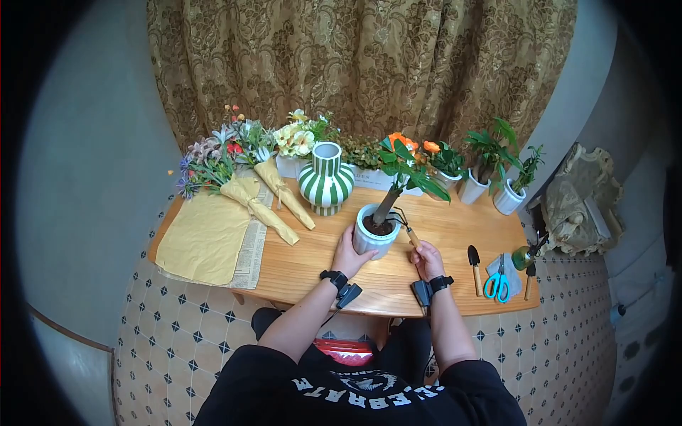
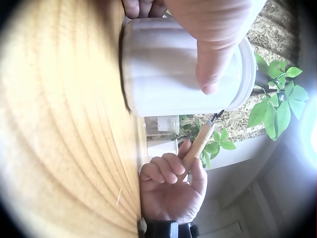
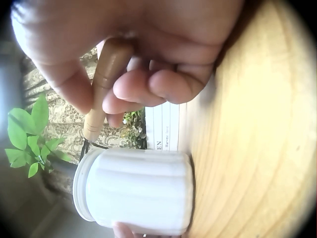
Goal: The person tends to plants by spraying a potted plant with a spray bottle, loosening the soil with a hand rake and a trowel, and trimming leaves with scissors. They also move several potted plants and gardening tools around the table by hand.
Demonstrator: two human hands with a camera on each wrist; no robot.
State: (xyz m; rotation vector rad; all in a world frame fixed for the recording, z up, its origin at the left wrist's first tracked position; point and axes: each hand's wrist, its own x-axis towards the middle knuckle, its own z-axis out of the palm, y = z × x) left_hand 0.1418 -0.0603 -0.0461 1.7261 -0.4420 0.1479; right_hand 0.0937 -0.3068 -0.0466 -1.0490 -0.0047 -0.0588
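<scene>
A white ribbed flowerpot (image 1: pixel 378 247) stands upright on the table, holding dark soil (image 1: pixel 376 228) and a small tree with a thick trunk (image 1: pixel 386 204) and green leaves. My left hand (image 1: pixel 348 255) holds the pot from its left, the thumb (image 2: pixel 210 69) lying against its wall. On the pot's other side, my right hand (image 1: pixel 428 262) grips a small hand rake by its wooden handle (image 3: pixel 101 94). The rake's dark prongs (image 1: pixel 399 216) reach over the rim at the soil; their tips are partly hidden in the wrist views.
A green-and-white striped vase (image 1: pixel 327 181) stands behind the pot. Wrapped bouquets (image 1: pixel 259 209) and brown paper (image 1: pixel 202 241) lie left. Potted plants (image 1: pixel 474 186) line the back right. A small trowel (image 1: pixel 474 266), blue-handled scissors (image 1: pixel 501 284) and a green spray bottle (image 1: pixel 523 258) are at right.
</scene>
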